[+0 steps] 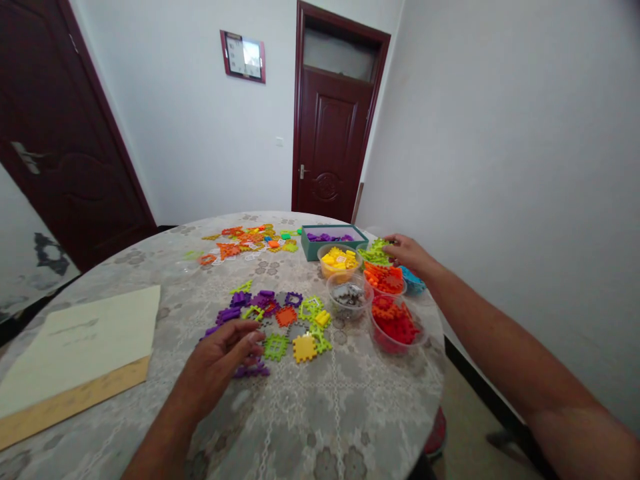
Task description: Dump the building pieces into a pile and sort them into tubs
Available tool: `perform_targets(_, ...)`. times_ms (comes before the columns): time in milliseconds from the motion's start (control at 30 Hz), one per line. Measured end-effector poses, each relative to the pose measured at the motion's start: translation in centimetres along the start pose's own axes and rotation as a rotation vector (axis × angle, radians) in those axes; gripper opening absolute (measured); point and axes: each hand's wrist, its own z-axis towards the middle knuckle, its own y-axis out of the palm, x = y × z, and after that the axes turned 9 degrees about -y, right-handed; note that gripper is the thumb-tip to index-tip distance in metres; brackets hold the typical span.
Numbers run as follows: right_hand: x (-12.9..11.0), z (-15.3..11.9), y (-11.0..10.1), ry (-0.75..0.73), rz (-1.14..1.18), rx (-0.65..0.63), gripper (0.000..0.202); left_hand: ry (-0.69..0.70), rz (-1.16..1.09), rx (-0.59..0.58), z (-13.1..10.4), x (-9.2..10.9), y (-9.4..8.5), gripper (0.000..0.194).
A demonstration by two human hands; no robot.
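Left hand (219,357) hanging loose; mid-right, my right hand (411,254), grip unclear, could be spilling toothed lime-green plastic pieces (373,253) by tugging.

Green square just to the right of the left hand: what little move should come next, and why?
Perhaps the left hand could pick up the green square: it lies among mixed colours close beside that hand, while the right hand is at a heap of green pieces that it might match.
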Motion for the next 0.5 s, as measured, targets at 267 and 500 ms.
perform_targets(267, 6.2, 8.1, -0.6, 0.196, -0.105, 0.117, 0.033, 0.022, 0.051, 0.209, 0.3, 0.1, -0.6, 0.053)
perform_targets(500, 7.4, 9.3, 0.2, 0.182, -0.025, 0.156, 0.031, 0.018, 0.05, 0.224, 0.6, -0.6, -0.9, 0.048)
